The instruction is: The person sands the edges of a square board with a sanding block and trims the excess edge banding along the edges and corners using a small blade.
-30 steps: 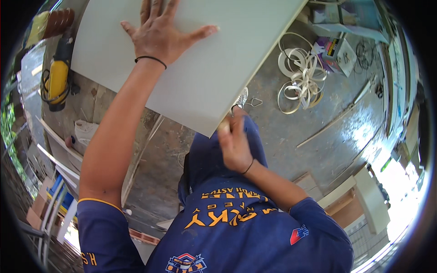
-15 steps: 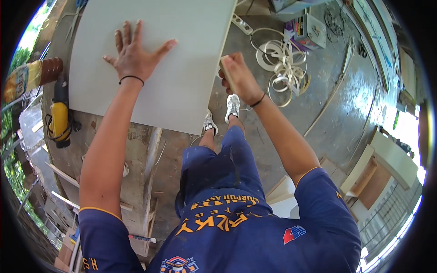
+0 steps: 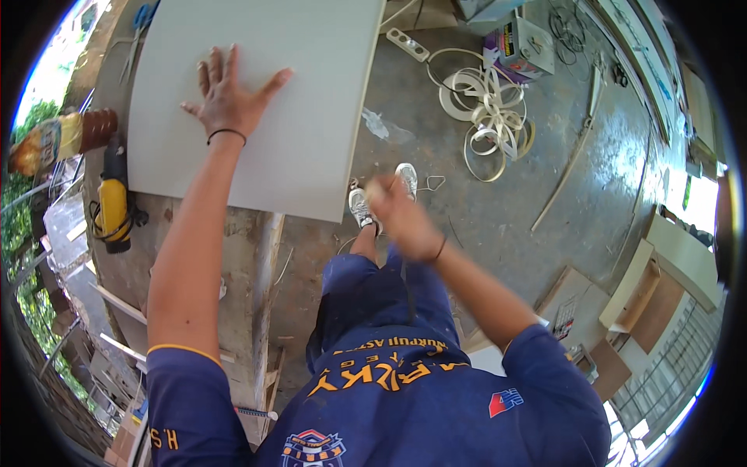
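A large pale grey panel (image 3: 311, 156) lies in front of me, reaching out of view at the top. My left hand (image 3: 228, 97) rests flat on it with the fingers spread, pressing on its left half. Off the panel's near right corner, above my shoes, is my right hand (image 3: 401, 218). It is closed and blurred by motion. What shows between its fingers is a pale edge of a small flat block (image 3: 372, 192), mostly hidden by the hand. The panel's right edge is bare, and the block is apart from it.
Left of the panel lie a yellow and black heat gun (image 3: 114, 206), a bottle with a brown end (image 3: 93, 130) and blue-handled scissors (image 3: 140, 23). Rolls of pale edging strip (image 3: 490, 117), a power strip (image 3: 408, 44) and a box (image 3: 517, 48) sit on the floor at right.
My right hand has moved from the panel's right edge back toward my body, with the block in it. The left hand stays flat on the panel. The whole view has shifted slightly.
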`<action>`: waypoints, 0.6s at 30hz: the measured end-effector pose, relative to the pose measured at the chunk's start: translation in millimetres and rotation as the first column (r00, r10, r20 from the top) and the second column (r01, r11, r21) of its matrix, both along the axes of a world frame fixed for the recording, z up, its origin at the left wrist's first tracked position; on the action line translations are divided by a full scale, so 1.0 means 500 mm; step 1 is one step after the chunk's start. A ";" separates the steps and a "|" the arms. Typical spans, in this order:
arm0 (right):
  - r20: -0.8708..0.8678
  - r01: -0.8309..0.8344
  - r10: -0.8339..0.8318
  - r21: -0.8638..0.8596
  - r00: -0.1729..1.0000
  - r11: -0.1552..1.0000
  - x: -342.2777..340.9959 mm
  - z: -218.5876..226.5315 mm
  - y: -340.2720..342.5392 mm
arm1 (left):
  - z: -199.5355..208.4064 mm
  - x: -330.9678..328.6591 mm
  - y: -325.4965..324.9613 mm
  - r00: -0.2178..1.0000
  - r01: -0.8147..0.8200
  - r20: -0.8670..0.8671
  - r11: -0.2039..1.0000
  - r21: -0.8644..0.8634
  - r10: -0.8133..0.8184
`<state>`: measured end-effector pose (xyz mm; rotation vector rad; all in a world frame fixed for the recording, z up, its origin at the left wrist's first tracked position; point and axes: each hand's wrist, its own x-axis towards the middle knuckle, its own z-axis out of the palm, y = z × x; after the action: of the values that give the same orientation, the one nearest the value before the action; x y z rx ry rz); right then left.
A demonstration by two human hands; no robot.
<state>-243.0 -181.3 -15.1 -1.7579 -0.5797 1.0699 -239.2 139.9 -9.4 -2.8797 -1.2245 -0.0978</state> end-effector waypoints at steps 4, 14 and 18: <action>-0.401 0.200 -0.201 -0.044 0.894 0.979 0.122 0.051 0.100 | 0.020 0.013 0.001 0.998 -0.035 0.042 0.999 -0.021 0.036; -0.205 -0.209 0.191 -0.071 0.960 0.975 -0.156 0.047 -0.050 | -0.001 -0.016 -0.027 0.988 0.047 0.154 0.985 -0.167 -0.021; -0.021 0.067 -0.068 -0.009 0.997 0.998 0.066 0.058 -0.094 | 0.014 -0.150 -0.137 0.945 0.171 0.315 0.955 -0.244 -0.089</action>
<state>-210.1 -228.1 13.7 -1.7586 -0.5002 1.0441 -314.2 71.4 -2.6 -3.2799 -1.1609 -0.4210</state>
